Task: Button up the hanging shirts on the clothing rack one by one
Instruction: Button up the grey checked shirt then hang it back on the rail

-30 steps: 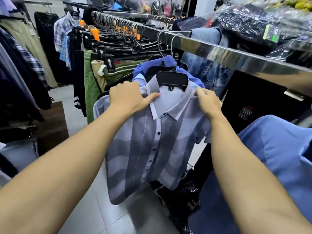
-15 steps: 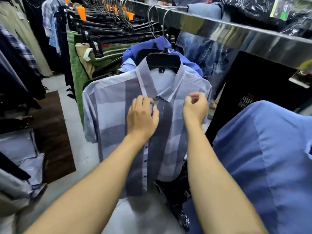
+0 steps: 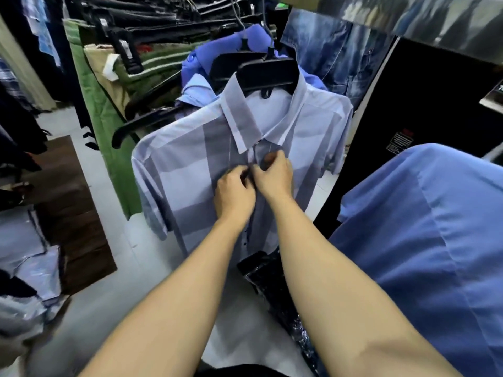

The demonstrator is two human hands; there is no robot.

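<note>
Currently, taking the striped shirt [image 3: 177, 170] as reference: it hangs on a black hanger [image 3: 268, 74] at frame centre, front facing the camera, collar open. Left of the striped shirt, green trousers [image 3: 100, 123] hang, with a brown mat [image 3: 70, 213] on the floor below them. On the shirt's placket, just below the collar, left hand [image 3: 234, 195] has fingers curled and pinching the fabric edge. Right hand [image 3: 273, 176] touches the left one, fingers also curled, pinching the opposite placket edge; the button itself is hidden between them. Small dark buttons [image 3: 246, 235] show lower on the placket, beneath the wrists. Behind the shirt, a blue shirt [image 3: 217, 47] hangs. Right of the shirt, a blue garment [image 3: 424, 240] fills the foreground
</note>
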